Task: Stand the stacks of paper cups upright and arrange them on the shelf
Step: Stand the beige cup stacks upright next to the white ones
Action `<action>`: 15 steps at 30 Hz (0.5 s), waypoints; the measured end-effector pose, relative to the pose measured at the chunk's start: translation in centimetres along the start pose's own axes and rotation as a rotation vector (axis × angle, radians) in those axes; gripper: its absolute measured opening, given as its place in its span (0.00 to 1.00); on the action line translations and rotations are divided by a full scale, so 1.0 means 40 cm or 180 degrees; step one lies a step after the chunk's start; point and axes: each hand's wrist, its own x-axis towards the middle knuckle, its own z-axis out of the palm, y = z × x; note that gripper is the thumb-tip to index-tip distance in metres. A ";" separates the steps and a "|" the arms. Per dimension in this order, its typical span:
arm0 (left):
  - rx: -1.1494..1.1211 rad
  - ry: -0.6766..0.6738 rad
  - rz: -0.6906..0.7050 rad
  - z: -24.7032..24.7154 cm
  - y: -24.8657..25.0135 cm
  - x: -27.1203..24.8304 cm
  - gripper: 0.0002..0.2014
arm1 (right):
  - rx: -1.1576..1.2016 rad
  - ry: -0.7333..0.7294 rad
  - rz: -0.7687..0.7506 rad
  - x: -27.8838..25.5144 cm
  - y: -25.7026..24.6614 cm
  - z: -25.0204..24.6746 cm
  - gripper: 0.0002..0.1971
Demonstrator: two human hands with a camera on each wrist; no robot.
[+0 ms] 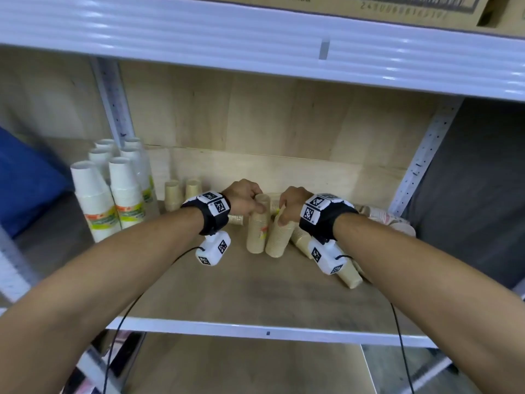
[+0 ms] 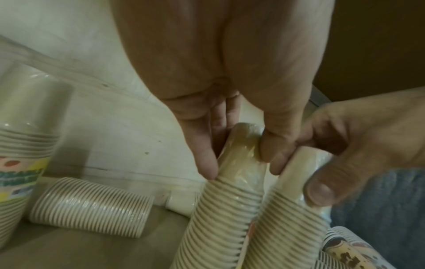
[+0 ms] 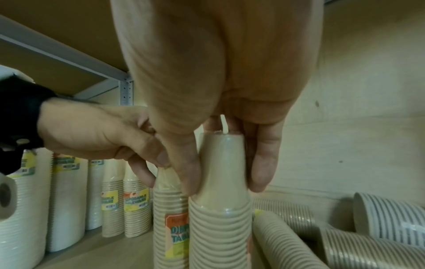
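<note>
Two tan wrapped stacks of paper cups stand side by side mid-shelf. My left hand (image 1: 252, 206) grips the narrow top of the left stack (image 1: 257, 233), which stands nearly upright. My right hand (image 1: 284, 214) grips the top of the right stack (image 1: 279, 237), which leans slightly left against the other. In the left wrist view my left hand (image 2: 236, 160) pinches its stack (image 2: 220, 218) between thumb and fingers. The right wrist view shows my right hand (image 3: 225, 183) round its stack (image 3: 220, 227). Both wide ends rest on the shelf board (image 1: 227, 294).
Several white cup stacks (image 1: 93, 200) and two tan stacks (image 1: 181, 194) stand upright at the left. More tan stacks (image 1: 349, 275) and patterned ones (image 1: 395, 221) lie on their sides at the right; another (image 1: 235, 219) lies behind my left hand. The upper shelf (image 1: 255, 38) hangs overhead.
</note>
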 end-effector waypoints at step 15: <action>0.0210 0.0277 -0.0149 0.000 -0.020 -0.044 0.19 | 0.0095 0.0111 -0.0173 0.014 -0.035 0.009 0.21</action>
